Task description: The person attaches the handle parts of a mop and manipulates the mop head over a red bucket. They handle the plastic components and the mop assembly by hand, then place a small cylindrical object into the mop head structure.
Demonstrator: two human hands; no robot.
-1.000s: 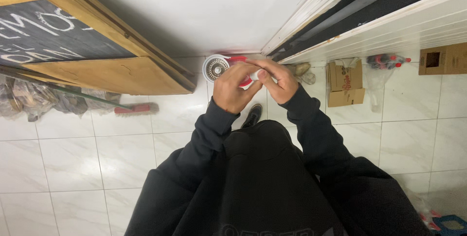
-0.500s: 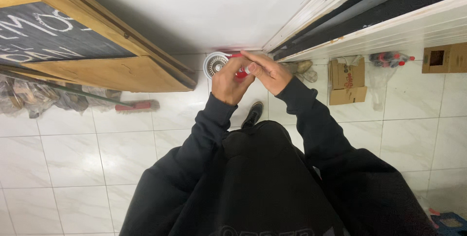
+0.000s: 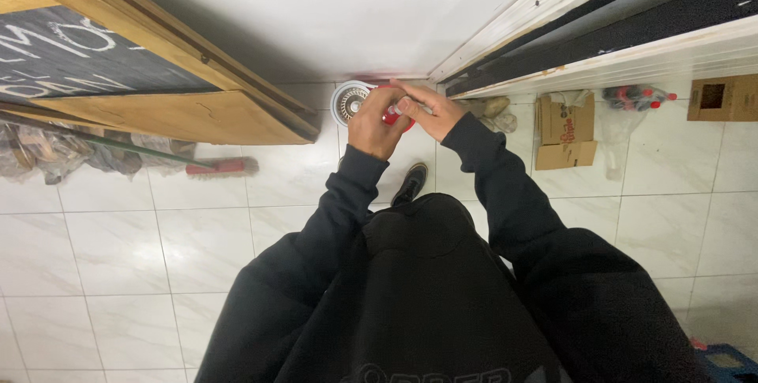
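Both of my hands meet in front of me, close to the white wall. My left hand is curled around a small red object with a pale, clear upper part. My right hand pinches the top of the same object from the right, its fingers lying over it. Most of the object is hidden by my fingers. Black sleeves cover both arms. Just behind my left hand, a round white ribbed object sits on the floor by the wall.
A wood-framed chalkboard leans at the left, above a red-headed broom and plastic-wrapped items. To the right stand cardboard boxes, a bag of red-capped bottles and a white door frame. My black shoe rests on the white tiles.
My hands have stayed together on the red object and risen slightly toward the wall. My right fingers have shifted over its top.
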